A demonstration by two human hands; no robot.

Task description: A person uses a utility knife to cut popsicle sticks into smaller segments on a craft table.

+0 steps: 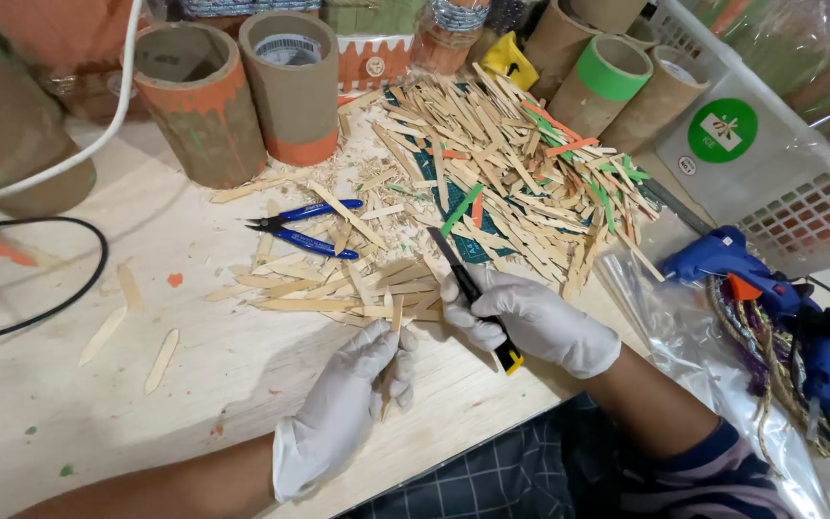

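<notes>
Both my hands wear white gloves. My right hand [530, 322] grips a utility knife [473, 293] with a black and yellow handle, its blade pointing up and left toward the stick pile. My left hand [353, 394] holds a thin wooden stick [397, 322] upright between thumb and fingers, just left of the knife. A large heap of wooden craft sticks [492, 163], some green or orange, covers the table ahead, and a smaller spread of cut sticks [338, 288] lies directly above my left hand.
Blue-handled cutting pliers [305, 229] lie left of the pile. Cardboard tubes [242, 96] stand along the back. A blue glue gun [770, 288], clear plastic bag [694, 336] and white basket [780, 183] sit at right. Cables [50, 298] cross the left side.
</notes>
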